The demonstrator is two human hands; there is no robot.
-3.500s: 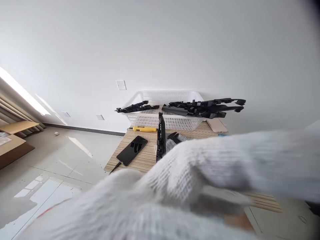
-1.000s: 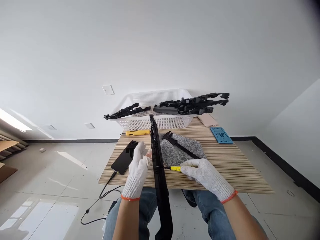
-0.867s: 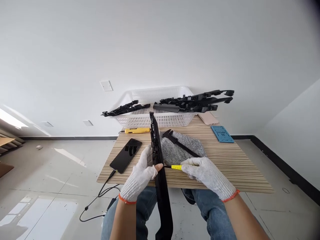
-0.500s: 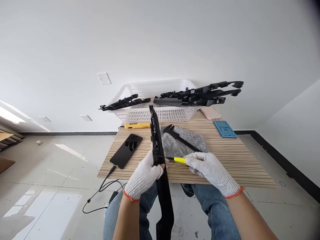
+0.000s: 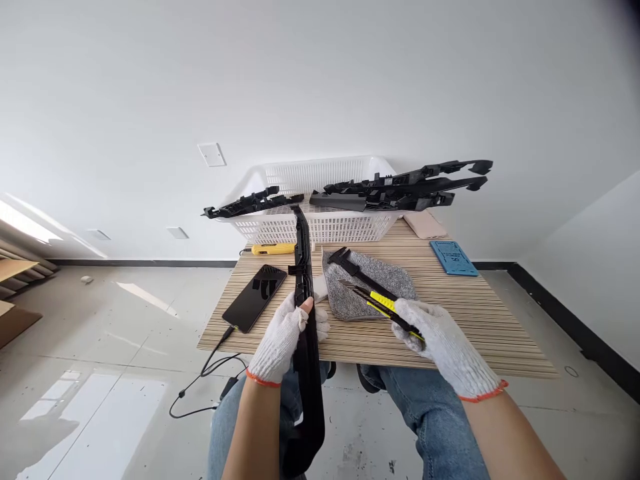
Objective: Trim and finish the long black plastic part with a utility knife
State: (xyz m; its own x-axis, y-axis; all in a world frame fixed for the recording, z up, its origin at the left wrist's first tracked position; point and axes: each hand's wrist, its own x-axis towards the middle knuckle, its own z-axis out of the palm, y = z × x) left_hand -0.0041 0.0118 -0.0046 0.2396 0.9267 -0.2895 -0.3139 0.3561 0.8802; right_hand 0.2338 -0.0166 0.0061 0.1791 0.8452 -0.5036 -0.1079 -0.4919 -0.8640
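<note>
In a white knitted glove, my left hand is closed around a long black plastic trim piece. The piece stands lengthwise in front of me, its clipped far end by the basket and its bent near end between my knees. My gloved right hand grips a yellow and black utility knife. Its blade is out, pointing up and left over the grey cloth, apart from the trim piece. Black calipers lie on that cloth.
Behind, a white plastic basket holds several black trim pieces jutting past its rim. On the striped table are a phone with a cable, a yellow tool, a blue card and a pinkish object.
My right hand has drawn the knife away from the trim piece, to the right, and turned its blade upward. My left hand has shifted slightly left and tilted the piece.
</note>
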